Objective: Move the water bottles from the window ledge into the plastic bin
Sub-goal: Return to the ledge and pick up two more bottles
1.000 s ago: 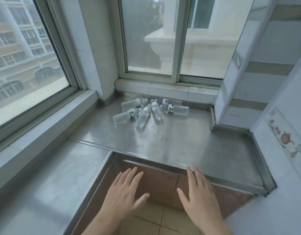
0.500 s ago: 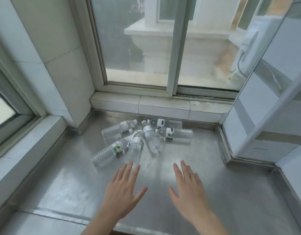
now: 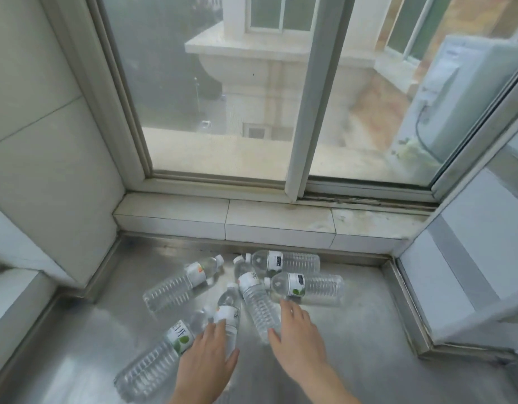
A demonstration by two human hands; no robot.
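Both hands have reached the bottles [image 3: 243, 295] below the window [image 3: 222, 91]; left hand [image 3: 206, 364] and right hand [image 3: 300, 336] with fingers apart, seemingly touching; none lifted yet.

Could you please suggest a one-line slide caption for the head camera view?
Both hands, left and right, reach into six water bottles lying on a steel ledge below the window.

Both arms reach forward from the bottom edge, palms down. Left hand [image 3: 206, 355] flat, fingers together and stretched ahead, thumb out to the side. Right hand [image 3: 300, 335] just beside it, fingers slightly spread and angled forward, thumb splayed inward. Neither is closed.
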